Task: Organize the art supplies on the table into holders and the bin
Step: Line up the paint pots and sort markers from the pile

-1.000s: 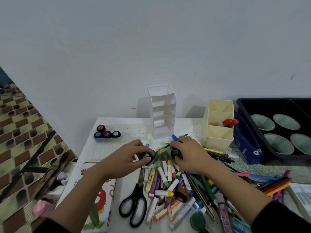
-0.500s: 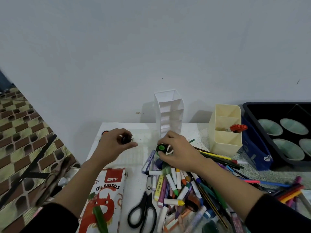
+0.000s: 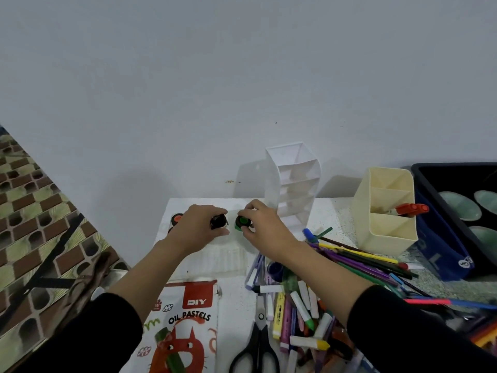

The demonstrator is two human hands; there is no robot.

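Observation:
My left hand [image 3: 200, 229] pinches a small black paint pot [image 3: 218, 221] over the table's far left part. Close beside it, my right hand [image 3: 262, 226] holds a green-lidded paint pot [image 3: 242, 222]. An orange-lidded paint pot [image 3: 176, 218] shows just behind my left wrist; its neighbours are hidden. A white tiered holder [image 3: 294, 187] stands against the wall right of my hands. Further right is a cream holder [image 3: 386, 211] with an orange-capped marker [image 3: 411, 209] in it. A heap of pastels, markers and pencils [image 3: 309, 313] lies under my right forearm.
A black bin [image 3: 419, 170] with pale green bowls sits at the far right, a blue pouch [image 3: 441, 251] leaning on it. Black scissors [image 3: 258, 348] and an oil pastels box [image 3: 185, 327] lie near the front edge. The table's left edge drops to a patterned floor.
Both hands lifted paint pots out of the heap and carried them away from me toward the far left, the right hand closing up beside the left. The view tilted down slightly.

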